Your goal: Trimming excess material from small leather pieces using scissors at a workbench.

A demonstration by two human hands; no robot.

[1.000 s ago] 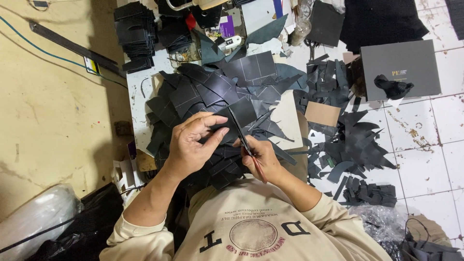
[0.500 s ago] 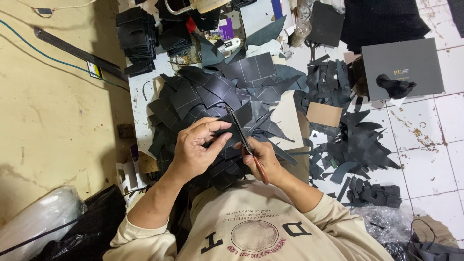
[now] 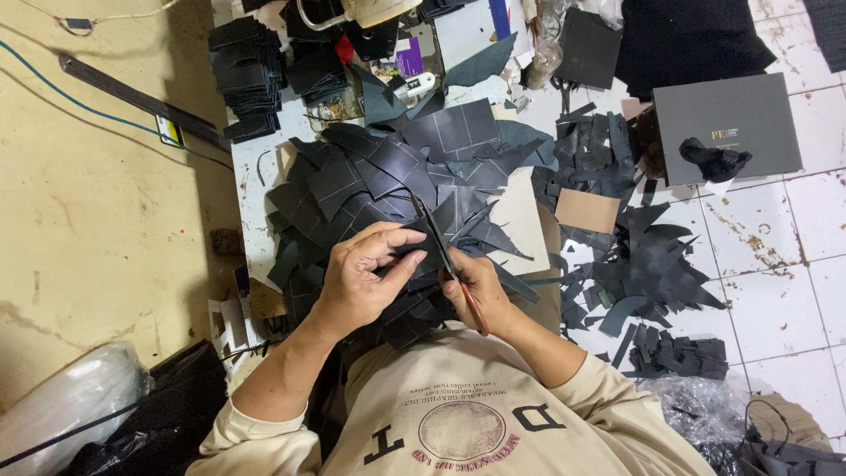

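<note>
My left hand (image 3: pixel 366 273) pinches a small black leather piece (image 3: pixel 421 254) over a big heap of black leather cut pieces (image 3: pixel 370 176). My right hand (image 3: pixel 476 280) grips scissors (image 3: pixel 449 264) with red-brown handles; their blades point up and away from me, into the piece that my left hand holds. Both hands are close together, just in front of my chest.
Stacks of cut black pieces (image 3: pixel 247 75) lie at the far left. Black offcuts (image 3: pixel 652 264) cover the white tiles on the right. A dark grey box (image 3: pixel 727 123) with a black scrap on it sits far right. A brown card piece (image 3: pixel 586 210) lies between. Plastic bags (image 3: pixel 79 405) sit near left.
The view has shifted slightly. My hands stay together on the piece, with the scissors working along it; my left fingers have adjusted their hold a little.
</note>
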